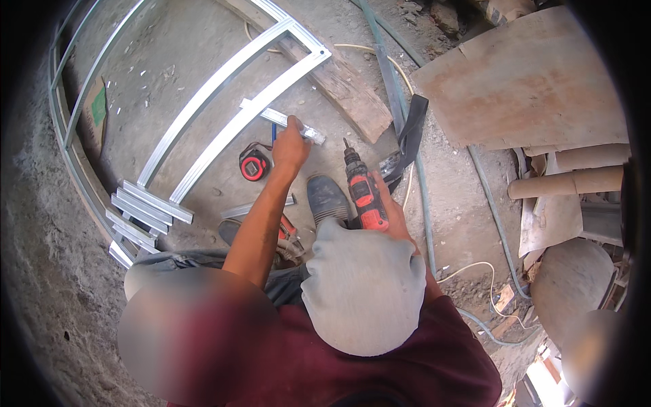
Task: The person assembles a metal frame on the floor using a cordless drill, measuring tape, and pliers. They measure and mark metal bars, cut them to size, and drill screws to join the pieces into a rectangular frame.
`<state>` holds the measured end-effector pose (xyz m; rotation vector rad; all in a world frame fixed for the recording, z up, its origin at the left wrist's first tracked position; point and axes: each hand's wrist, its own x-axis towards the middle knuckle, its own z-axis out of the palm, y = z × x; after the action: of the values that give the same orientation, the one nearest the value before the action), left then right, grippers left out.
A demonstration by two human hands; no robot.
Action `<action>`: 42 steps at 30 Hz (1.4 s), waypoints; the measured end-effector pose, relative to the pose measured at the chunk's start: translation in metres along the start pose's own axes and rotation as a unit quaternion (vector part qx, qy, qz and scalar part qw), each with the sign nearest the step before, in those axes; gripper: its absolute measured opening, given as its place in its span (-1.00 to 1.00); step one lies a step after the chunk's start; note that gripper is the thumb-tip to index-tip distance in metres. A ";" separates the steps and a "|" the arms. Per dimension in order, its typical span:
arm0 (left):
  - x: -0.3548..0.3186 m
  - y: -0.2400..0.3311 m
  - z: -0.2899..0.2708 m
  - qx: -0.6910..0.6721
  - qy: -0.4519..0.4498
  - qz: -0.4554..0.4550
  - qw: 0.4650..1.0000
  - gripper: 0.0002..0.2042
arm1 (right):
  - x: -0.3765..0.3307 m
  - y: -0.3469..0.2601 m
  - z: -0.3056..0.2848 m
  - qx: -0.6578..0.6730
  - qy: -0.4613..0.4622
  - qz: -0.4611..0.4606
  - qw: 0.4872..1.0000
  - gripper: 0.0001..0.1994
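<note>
The short silvery channel [314,135] lay slantwise by the lower rail of the metal frame [227,136], my left fingers [293,125] pinched nearly together on it; whether it sat over or under that rail I couldn't tell. My right fingers [381,186] were wrapped around the red-and-black drill [364,190], its bit pointing away from me. Just beside my left fingers was a blue stick [274,130], and left of my wrist a red-and-black tape measure [253,167]. My boot [327,197] stood next to the drill. Farther out, several short strips [146,210] lay at the frame's nearer end, and a wooden plank [346,95] beyond the channel
</note>
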<state>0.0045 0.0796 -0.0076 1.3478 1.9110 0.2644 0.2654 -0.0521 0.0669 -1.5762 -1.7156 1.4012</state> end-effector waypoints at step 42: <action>-0.021 0.016 -0.046 -0.021 -0.065 -0.046 0.997 -0.65 | 0.027 -0.023 -0.038 -0.005 -0.098 0.008 0.995 0.05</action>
<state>-0.0124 0.0795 0.0431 1.2161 1.8429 0.1657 0.2782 -0.0093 0.0934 -1.5046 -1.8259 1.6031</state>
